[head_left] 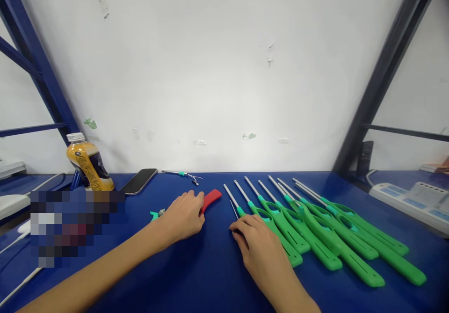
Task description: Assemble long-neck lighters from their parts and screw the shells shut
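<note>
My left hand [185, 214] is closed around a red curved plastic piece [212, 196]; one end juts out past the fingers and the rest is covered. Close to that wrist lie a small teal part [154, 215] and a grey metal bit [161, 212], partly hidden. My right hand [255, 236] has its fingers curled over the table, with a thin pointed metal tool [234, 209] sticking out from them. Just right of it, several green long-nosed lighters [315, 226] lie side by side with silver tubes pointing away from me, some overlapping.
A loose silver lighter tube [171, 171] with a teal collar and wires lies at the back. Left of it are a phone [141, 181] and a yellow bottle [89, 163]. White power strips [410, 203] stand at the right. A white wall [224, 79] closes off the blue table [210, 266].
</note>
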{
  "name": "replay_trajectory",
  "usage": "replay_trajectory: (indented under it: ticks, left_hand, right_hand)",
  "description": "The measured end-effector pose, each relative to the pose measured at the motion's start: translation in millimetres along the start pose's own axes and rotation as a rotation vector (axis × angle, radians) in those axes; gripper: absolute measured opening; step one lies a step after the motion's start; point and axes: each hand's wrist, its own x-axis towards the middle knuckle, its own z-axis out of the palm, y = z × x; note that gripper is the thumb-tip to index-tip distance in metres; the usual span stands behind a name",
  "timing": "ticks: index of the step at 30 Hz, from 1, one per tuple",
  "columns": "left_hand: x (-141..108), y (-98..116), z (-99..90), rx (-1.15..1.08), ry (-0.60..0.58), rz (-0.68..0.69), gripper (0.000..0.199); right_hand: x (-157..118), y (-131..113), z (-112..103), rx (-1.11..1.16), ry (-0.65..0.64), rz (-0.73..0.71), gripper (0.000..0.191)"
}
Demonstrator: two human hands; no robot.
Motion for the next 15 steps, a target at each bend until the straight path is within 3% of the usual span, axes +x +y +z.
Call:
replay_trajectory:
  ticks: [3,5,10,15]
  left_hand:
    - [-3,-8,-5.7,-0.036,0.005,0.04,0.032]
    - [7,-25,-13.1,-0.055,0.039,0.053,0.032]
    - [62,-88,-22.7,0.012,0.116,0.011,0.035]
    - [106,-126,-5.4,0.069,0.117,0.069,0.038]
  right_hand:
    - [0,-1,0,-0.02,0.002,0.001,0.023]
    - [0,-2,-1,-0.033,-0.005,-0.01,0.023]
    - [0,-9,-4,-0.028,-0.026,-0.058,0.024]
    - [1,-14,-5,-0.001,-0.039,-0.11,0.021]
